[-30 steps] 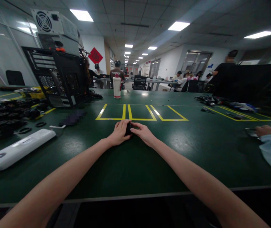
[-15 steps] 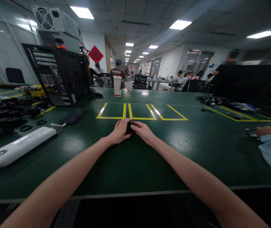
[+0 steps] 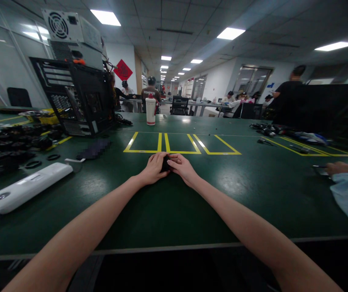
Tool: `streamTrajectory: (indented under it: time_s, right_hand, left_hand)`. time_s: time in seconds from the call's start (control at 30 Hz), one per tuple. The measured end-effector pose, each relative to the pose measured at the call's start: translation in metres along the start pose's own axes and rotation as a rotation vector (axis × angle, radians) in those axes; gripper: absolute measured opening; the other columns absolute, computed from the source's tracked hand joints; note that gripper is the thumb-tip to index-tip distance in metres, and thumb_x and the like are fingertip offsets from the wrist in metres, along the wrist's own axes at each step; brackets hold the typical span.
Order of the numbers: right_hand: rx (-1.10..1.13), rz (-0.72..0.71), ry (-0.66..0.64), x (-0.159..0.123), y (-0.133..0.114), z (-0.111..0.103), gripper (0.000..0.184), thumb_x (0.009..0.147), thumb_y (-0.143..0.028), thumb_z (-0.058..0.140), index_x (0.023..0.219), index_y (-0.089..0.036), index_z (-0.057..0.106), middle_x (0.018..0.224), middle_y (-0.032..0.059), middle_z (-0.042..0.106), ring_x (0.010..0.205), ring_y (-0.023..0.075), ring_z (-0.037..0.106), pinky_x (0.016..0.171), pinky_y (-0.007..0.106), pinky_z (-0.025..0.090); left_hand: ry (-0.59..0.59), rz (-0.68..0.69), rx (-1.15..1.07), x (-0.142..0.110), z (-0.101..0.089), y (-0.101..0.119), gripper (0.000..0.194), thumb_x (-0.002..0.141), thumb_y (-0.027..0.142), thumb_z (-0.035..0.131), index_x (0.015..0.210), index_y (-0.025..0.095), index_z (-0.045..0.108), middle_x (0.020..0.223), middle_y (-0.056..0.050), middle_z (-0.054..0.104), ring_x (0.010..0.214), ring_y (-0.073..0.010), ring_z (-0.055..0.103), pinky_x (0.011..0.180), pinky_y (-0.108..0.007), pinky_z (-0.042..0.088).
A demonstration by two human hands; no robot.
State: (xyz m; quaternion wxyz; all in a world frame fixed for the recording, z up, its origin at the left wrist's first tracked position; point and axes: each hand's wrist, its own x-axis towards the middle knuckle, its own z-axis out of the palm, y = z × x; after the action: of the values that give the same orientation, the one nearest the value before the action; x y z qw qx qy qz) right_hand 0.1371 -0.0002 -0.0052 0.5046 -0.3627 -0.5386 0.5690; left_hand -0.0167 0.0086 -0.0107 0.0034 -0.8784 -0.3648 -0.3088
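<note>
A small black object [image 3: 165, 163] sits between my two hands, low over the green table [image 3: 174, 211]; its kind is hidden by my fingers. My left hand [image 3: 154, 169] is wrapped round it from the left, fingers over the top and thumb along the near side. From the right, my right hand [image 3: 183, 168] grips it with thumb and fingertips. Just beyond my fingers lie yellow tape outlines [image 3: 182, 152] on the table.
A white power strip [image 3: 27, 187] lies at the left, near black rings [image 3: 33, 164] and piled black parts. Behind stand an open computer case [image 3: 79, 97] and a white cup [image 3: 151, 111]. At the right edge, another person's hand [image 3: 344, 167] rests by a metallic item.
My hands and the black object stay almost in place, with my right fingers shifted very slightly on it. The view has moved a touch.
</note>
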Motion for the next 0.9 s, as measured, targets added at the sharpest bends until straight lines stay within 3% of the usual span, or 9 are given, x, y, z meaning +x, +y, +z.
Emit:
streamTrajectory:
  time_s: [0.17,0.37,0.6,0.9]
  right_hand:
    - [-0.019,0.01,-0.058,0.0048,0.0059,-0.0052,0.035,0.063,-0.03,0.063,0.095,-0.019,0.057,0.099,0.0045,0.057,0.091,0.0159,0.052,0.081,0.033,0.041]
    - [-0.069,-0.072,-0.042,0.0001,0.0042,-0.0037,0.031,0.062,-0.03,0.064,0.091,-0.021,0.056,0.094,0.0023,0.057,0.095,0.0154,0.05,0.083,0.033,0.04]
    - [-0.048,-0.044,0.02,0.001,0.0022,0.0006,0.03,0.063,-0.03,0.063,0.091,-0.02,0.056,0.093,0.003,0.058,0.089,0.0155,0.052,0.079,0.033,0.042]
    - [-0.019,-0.024,-0.039,0.0009,0.0014,-0.0012,0.032,0.061,-0.026,0.065,0.091,-0.02,0.057,0.091,0.0024,0.059,0.09,0.015,0.052,0.082,0.033,0.04]
  left_hand:
    - [-0.005,-0.006,-0.015,-0.0012,-0.0012,0.0002,0.057,0.072,0.026,0.052,0.12,0.02,0.022,0.119,-0.009,0.038,0.115,-0.0224,0.034,0.098,-0.042,0.024]
    - [0.01,-0.013,-0.016,-0.0008,0.0002,0.0002,0.058,0.07,0.026,0.054,0.119,0.02,0.024,0.117,-0.009,0.039,0.113,-0.0232,0.036,0.097,-0.043,0.025]
    - [0.011,0.003,-0.015,-0.0009,0.0001,-0.0001,0.057,0.071,0.026,0.053,0.119,0.019,0.024,0.117,-0.009,0.039,0.113,-0.0227,0.036,0.097,-0.042,0.025]
    - [0.009,-0.015,-0.003,-0.0003,0.0009,-0.0011,0.058,0.07,0.027,0.054,0.119,0.02,0.024,0.117,-0.009,0.039,0.113,-0.0231,0.036,0.096,-0.043,0.026]
